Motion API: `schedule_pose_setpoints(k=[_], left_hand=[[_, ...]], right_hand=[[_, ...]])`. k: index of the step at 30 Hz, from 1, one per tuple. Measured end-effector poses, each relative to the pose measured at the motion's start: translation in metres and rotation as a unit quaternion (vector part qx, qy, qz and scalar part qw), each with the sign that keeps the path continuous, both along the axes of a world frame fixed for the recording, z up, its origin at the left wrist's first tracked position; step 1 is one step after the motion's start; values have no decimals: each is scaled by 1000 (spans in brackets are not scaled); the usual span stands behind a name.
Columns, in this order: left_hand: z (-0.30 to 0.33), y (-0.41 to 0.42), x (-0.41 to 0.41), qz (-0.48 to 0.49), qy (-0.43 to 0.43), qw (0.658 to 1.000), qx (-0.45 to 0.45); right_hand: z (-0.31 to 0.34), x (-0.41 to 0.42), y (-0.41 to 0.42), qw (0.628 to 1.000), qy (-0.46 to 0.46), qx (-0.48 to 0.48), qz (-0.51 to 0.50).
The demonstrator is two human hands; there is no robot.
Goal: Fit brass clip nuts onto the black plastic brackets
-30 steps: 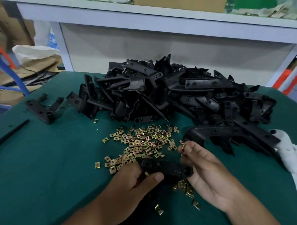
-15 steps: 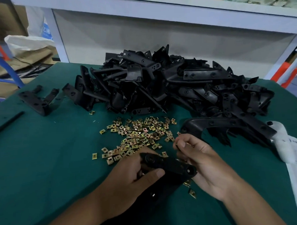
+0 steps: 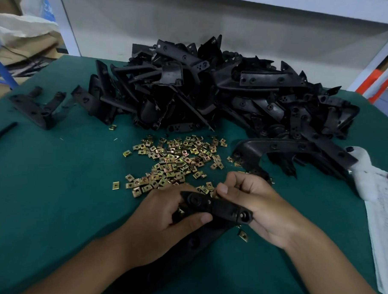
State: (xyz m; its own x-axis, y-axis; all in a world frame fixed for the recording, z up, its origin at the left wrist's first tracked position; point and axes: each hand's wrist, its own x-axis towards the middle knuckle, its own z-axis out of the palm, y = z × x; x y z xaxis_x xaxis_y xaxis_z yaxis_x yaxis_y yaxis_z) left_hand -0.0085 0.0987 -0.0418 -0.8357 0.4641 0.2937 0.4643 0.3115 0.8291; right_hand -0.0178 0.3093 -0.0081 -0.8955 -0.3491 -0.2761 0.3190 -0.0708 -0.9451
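A black plastic bracket (image 3: 221, 209) lies across both hands just above the green table. My left hand (image 3: 163, 219) grips its left end, thumb under the front edge. My right hand (image 3: 257, 205) cups the bracket's right end, and its thumb and forefinger pinch a brass clip nut (image 3: 213, 193) against the bracket's top edge; the nut is mostly hidden. Behind the hands lies a scatter of several loose clip nuts (image 3: 177, 161). One more nut (image 3: 244, 235) lies under my right wrist.
A big heap of black brackets (image 3: 224, 92) fills the back of the green table (image 3: 53, 196). One bracket (image 3: 38, 109) lies apart at far left, beside a thin black rod (image 3: 2, 131). White cloth (image 3: 363, 172) and a paper sheet (image 3: 385, 233) sit at right.
The bracket has been lifted and turned level between both hands. My right hand has brought its pinched nut down from the nut pile to the bracket's top edge. The camera tilted down.
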Motion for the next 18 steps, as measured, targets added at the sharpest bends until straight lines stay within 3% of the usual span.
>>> schedule_pose_setpoints(k=[18], left_hand=[[1,1,-1,-38,27,999,-15]], right_hand=[[2,2,0,999,48,-24,-10]])
